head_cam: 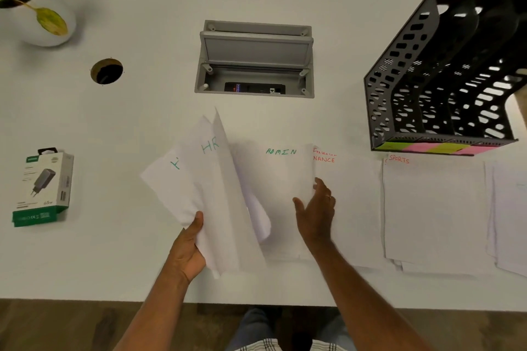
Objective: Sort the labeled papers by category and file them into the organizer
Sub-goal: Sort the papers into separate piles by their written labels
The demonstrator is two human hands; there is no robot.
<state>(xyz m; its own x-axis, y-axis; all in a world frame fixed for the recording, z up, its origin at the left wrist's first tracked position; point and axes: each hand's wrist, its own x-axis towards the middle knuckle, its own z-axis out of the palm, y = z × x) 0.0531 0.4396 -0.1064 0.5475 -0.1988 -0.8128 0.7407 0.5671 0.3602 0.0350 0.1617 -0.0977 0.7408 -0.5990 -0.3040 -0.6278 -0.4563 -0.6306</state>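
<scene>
Our left hand (188, 248) pinches the floppy HR sheets (211, 168) at their six-o'clock corner; our right hand (315, 214), seemingly released, nudges the ADMIN sheet (281, 177).

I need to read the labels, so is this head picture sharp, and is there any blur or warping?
Head view: soft overall; ADMIN sheet and SPORTS stack legible, HR papers in the left hand motion-blurred; organizer leans from wide-angle distortion.

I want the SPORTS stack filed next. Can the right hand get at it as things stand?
Probably yes. The right hand is open at the ADMIN sheet, holding nothing, and only flat FINANCE papers lie between it and the SPORTS stack.
</scene>
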